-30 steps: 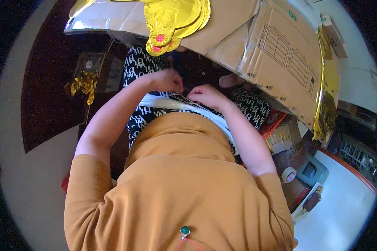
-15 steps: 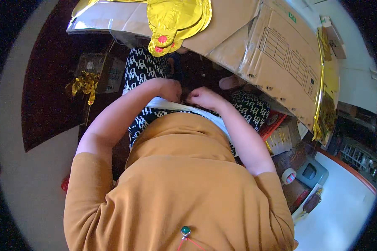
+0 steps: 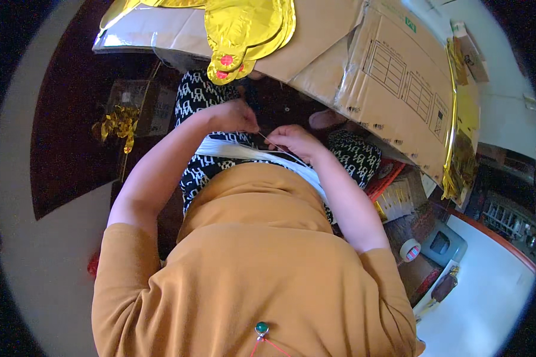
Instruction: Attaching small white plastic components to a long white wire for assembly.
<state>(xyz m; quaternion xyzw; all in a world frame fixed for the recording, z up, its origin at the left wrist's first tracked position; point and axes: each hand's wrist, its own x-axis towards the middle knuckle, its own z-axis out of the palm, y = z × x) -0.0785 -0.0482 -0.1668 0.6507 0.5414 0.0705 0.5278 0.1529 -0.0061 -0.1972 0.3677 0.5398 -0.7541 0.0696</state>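
Over my lap, my left hand (image 3: pixel 238 115) is closed, thumb and fingertips pinching a thin pale string (image 3: pixel 262 135). Just to its right, my right hand (image 3: pixel 294 141) pinches the same string, and a short stretch of it shows between the two hands. A bundle of white strings (image 3: pixel 229 149) lies across my thighs, below both hands, on black-and-white patterned trousers (image 3: pixel 192 98). One strand runs on from under my right hand toward that bundle. Where the far end of the string goes cannot be made out.
Flattened cardboard (image 3: pixel 321 44) rises ahead of my knees, with gold foil balloons (image 3: pixel 247 30) on it. Gold foil scraps (image 3: pixel 122 122) hang by a clear box at left. At right are a red basket (image 3: pixel 387 181), a tape roll (image 3: pixel 410 250) and a white tabletop (image 3: pixel 482 285).
My left hand has lifted slightly up and away from the lap, and the string between my hands now shows. My right hand has hardly moved.
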